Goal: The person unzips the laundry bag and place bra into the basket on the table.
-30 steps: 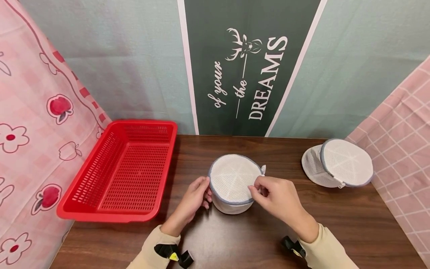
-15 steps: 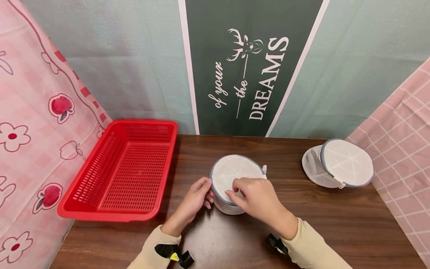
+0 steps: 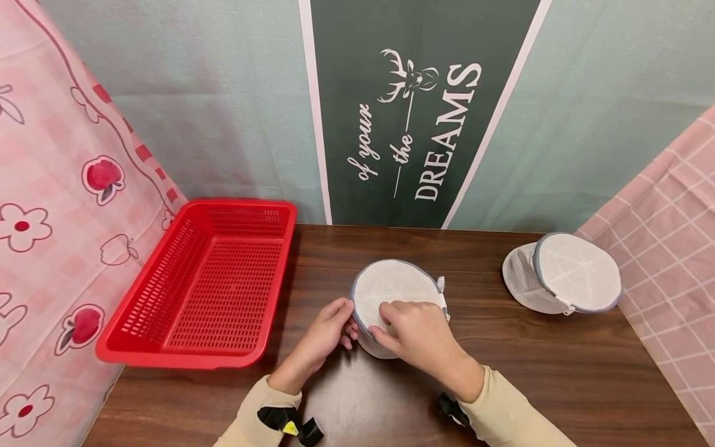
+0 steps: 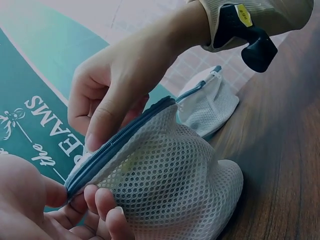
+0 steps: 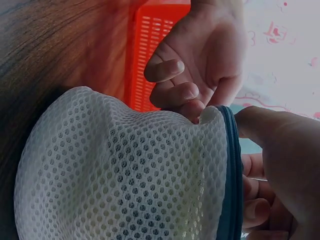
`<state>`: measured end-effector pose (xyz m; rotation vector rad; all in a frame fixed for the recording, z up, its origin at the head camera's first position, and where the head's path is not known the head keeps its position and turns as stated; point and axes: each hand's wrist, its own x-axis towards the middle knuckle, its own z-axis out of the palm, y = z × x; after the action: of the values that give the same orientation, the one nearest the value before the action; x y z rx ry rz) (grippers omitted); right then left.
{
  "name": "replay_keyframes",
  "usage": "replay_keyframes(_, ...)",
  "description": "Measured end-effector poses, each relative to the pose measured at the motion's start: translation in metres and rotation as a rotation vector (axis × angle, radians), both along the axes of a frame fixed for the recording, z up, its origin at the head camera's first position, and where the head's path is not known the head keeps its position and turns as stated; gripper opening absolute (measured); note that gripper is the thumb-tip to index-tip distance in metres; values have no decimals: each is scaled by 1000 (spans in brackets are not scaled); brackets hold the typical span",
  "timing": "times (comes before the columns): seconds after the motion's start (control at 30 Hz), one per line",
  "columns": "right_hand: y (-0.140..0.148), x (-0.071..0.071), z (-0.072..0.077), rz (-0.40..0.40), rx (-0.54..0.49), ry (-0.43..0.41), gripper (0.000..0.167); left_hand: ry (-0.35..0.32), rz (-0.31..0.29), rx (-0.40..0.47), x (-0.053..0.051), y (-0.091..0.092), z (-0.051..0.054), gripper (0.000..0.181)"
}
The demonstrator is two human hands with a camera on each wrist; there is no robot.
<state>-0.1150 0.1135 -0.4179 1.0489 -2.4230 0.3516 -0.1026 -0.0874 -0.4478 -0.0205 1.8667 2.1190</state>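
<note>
A round white mesh laundry bag (image 3: 393, 282) with a blue-grey zippered rim stands upright in the middle of the table. My left hand (image 3: 329, 329) pinches its rim at the left side, thumb on top and fingers beneath. Over the near part of the lid is my right hand (image 3: 421, 335), its fingers curled and its thumb at the zipper (image 4: 117, 145). A zipper pull in that grip is hidden from view. Faint yellowish colour shows through the mesh (image 5: 140, 165) in the wrist views. A loop and a white tag (image 3: 443, 301) stick out at the bag's right side.
A red slotted plastic basket (image 3: 262, 323) stands on the left of the wooden table (image 3: 363, 410). A second white mesh laundry bag (image 3: 578, 270), its lid tilted, sits at the far right. Fabric hangings rise behind and along both sides.
My right hand has moved left and slightly nearer, from the bag's right edge along to its near rim, uncovering the tag. My left hand stays at the left rim.
</note>
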Motion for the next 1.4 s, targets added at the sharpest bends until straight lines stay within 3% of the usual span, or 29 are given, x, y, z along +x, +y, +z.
replay_keyframes(0.33,2,0,-7,63,-36,77,32,-3,11,13,0,1,-2,27)
replay_keyframes(0.7,5,0,-5,76,-25,69,30,1,11,-8,0,1,-1,26)
replay_keyframes(1.03,3,1,-7,30,-4,27,33,-2,-22,40,0,-1,-3,30)
replay_keyframes(1.4,0,4,-6,-49,21,-4,39,30,-40,38,1,0,-4,26)
